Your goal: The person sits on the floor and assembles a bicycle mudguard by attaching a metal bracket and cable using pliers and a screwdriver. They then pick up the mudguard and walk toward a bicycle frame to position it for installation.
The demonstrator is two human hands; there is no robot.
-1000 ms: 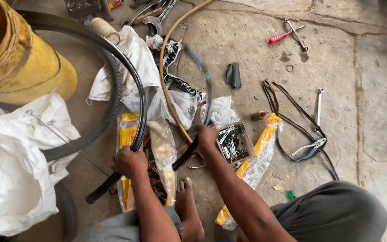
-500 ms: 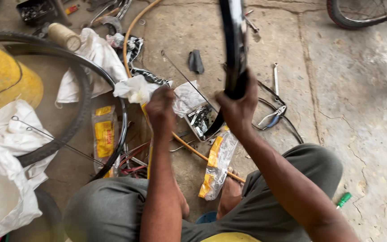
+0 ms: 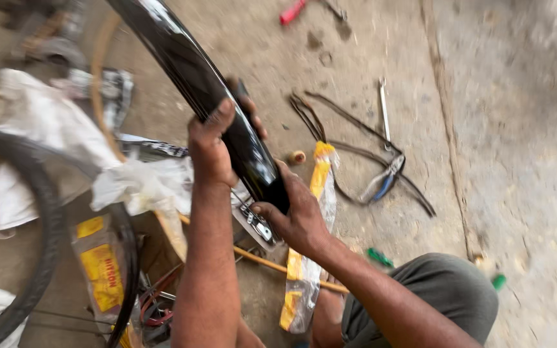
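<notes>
A black mudguard (image 3: 227, 122) was held above the floor (image 3: 510, 161), its long axis running up and away leftward. The left hand (image 3: 211, 145) was closed around its middle; the right hand (image 3: 298, 216) apparently clasped the near end.

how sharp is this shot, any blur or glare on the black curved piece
Head view: motion blur smears the edges, worst at the right floor and top left clutter; the left hand and right hand are fairly crisp. The glossy black mudguard carries pale streaks of glare. Light is soft daylight, with no hard shadows.
</notes>
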